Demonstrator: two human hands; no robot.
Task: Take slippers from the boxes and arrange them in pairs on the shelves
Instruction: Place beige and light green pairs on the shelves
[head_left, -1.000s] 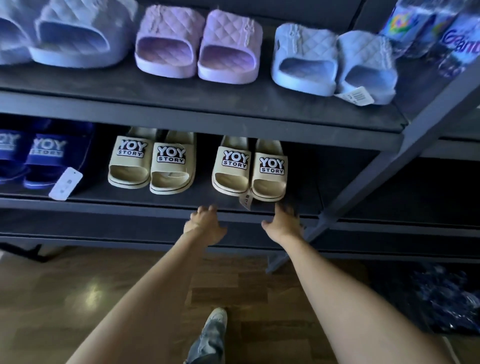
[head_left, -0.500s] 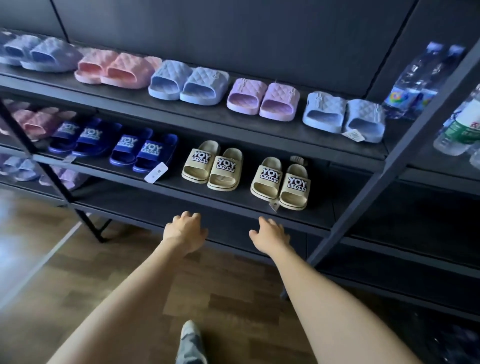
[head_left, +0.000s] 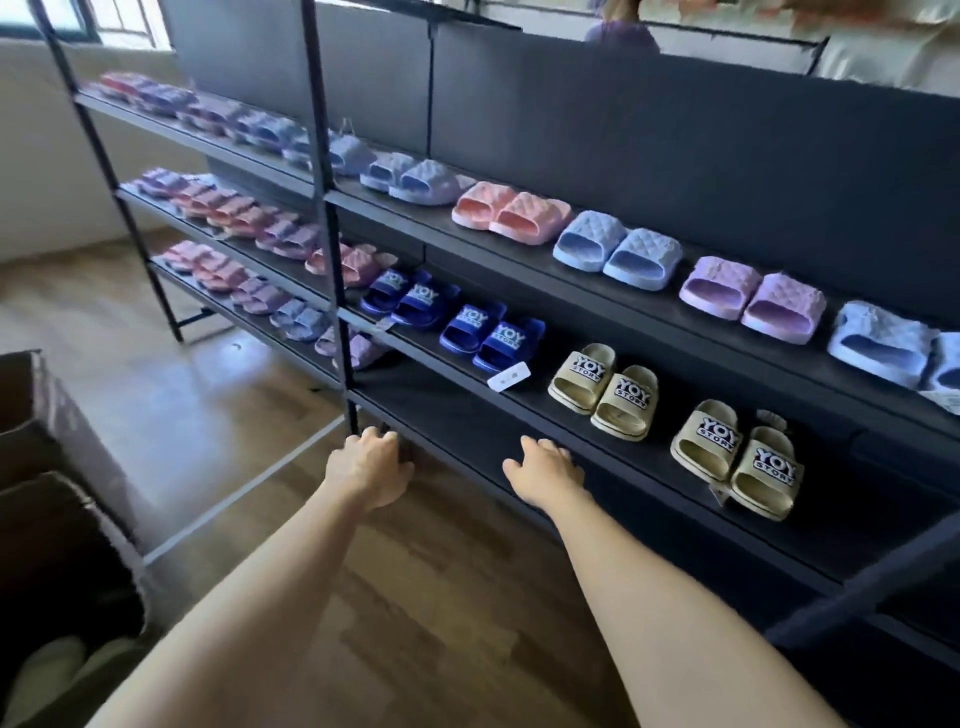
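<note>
Head view: both hands are empty. The left hand (head_left: 369, 467) hangs loosely curled just right of the foot of the front upright post (head_left: 332, 260), and the right hand (head_left: 545, 467) hangs relaxed further right of that post, over the bottom shelf (head_left: 457, 413). Placed slippers run right of the post on the middle shelf: blue pairs (head_left: 491, 335), a beige pair (head_left: 605, 389), then the last beige pair (head_left: 737, 457); the box (head_left: 52, 467) is well left of the post, contents too blurred to call. Risk, my read: the last beige pair sits at the lip with its tag (head_left: 719, 493) overhanging, so a passing arm could snag it and split the pair.
</note>
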